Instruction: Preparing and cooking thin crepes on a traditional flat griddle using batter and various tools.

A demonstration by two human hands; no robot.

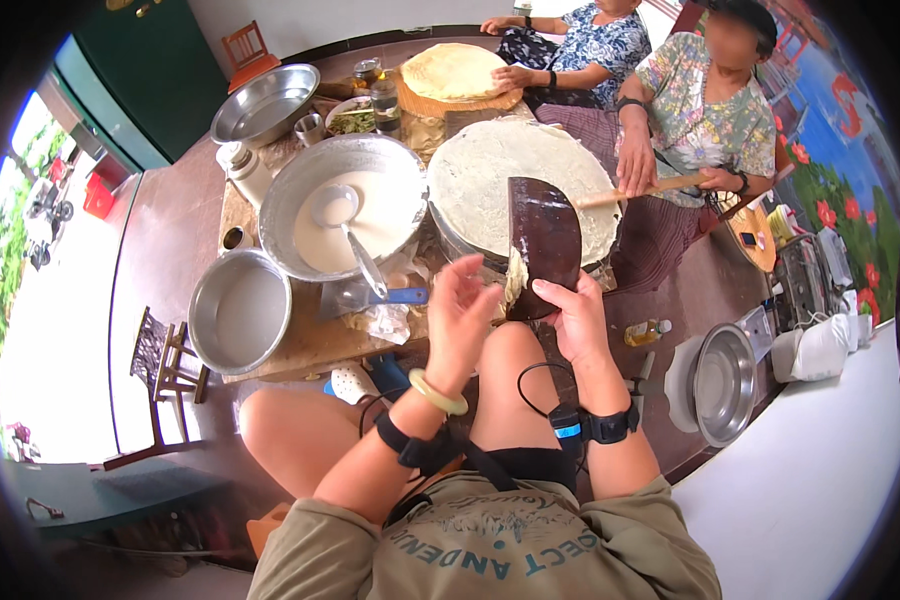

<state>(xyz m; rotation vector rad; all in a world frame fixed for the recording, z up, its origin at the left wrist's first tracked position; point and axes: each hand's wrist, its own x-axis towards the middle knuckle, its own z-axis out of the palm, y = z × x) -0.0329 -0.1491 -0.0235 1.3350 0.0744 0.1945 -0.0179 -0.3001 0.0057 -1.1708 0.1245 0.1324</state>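
Observation:
My right hand [577, 318] grips the lower end of a dark, half-round scraper board [548, 225], with pale batter smeared along its left edge. My left hand [462, 315] is just left of the board, fingers loosely curved and apart, holding nothing. Beyond them a large pale sheet of batter [475, 180] covers a round griddle, partly hidden by the board. At its left stands a wide metal basin [288, 165] of white batter with a ladle [365, 262] in it. A blue-handled spatula [405, 296] lies below the basin.
A second basin [205, 325] sits at the table's front-left corner. A co-worker [725, 120] holds a wooden stick at the griddle's right; another [595, 65] touches a stack of round sheets [445, 70]. An oil bottle [648, 331] and metal bowl [722, 385] are low at right.

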